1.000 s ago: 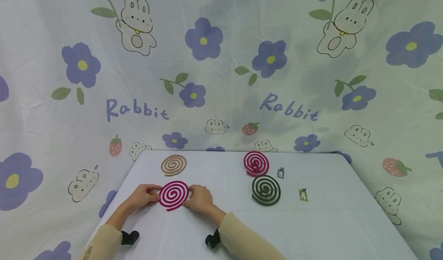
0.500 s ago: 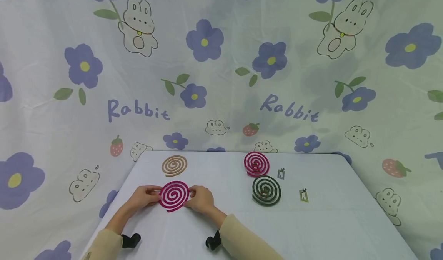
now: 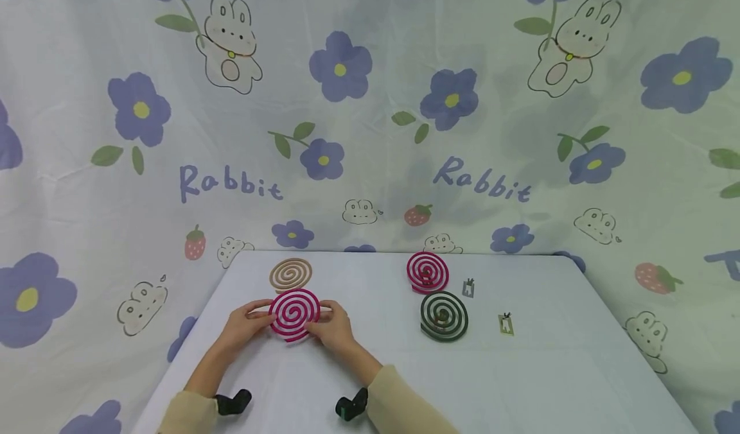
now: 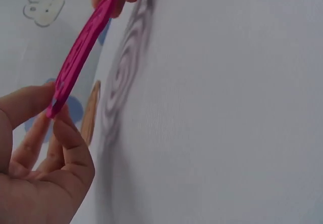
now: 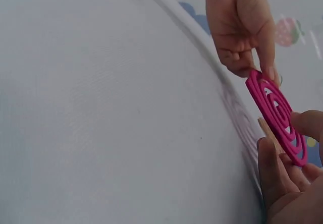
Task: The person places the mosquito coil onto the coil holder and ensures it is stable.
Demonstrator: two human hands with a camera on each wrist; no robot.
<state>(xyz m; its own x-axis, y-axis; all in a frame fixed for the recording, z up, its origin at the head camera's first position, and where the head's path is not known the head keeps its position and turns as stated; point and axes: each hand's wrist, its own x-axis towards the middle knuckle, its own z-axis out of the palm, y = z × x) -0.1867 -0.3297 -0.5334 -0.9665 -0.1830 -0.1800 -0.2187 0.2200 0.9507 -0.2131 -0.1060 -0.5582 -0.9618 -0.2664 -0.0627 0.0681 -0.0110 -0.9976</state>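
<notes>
A pink mosquito coil is raised off the white table and tilted, its shadow on the surface below. My left hand pinches its left rim between thumb and fingers. On the opposite rim, my right hand grips with the thumb over the near face. Both wrist views show the pink coil nearly edge-on between the two hands. Just behind it lies a tan mosquito coil, its front edge partly covered in the head view.
Right of centre, another pink coil lies behind a dark green coil. Beside them are a small silver metal stand and a gold one. A patterned curtain hangs behind the table.
Both hands have lifted the pink coil from the table, tilted it up and moved it slightly away and right. The other coils and the stands stay where they were.
</notes>
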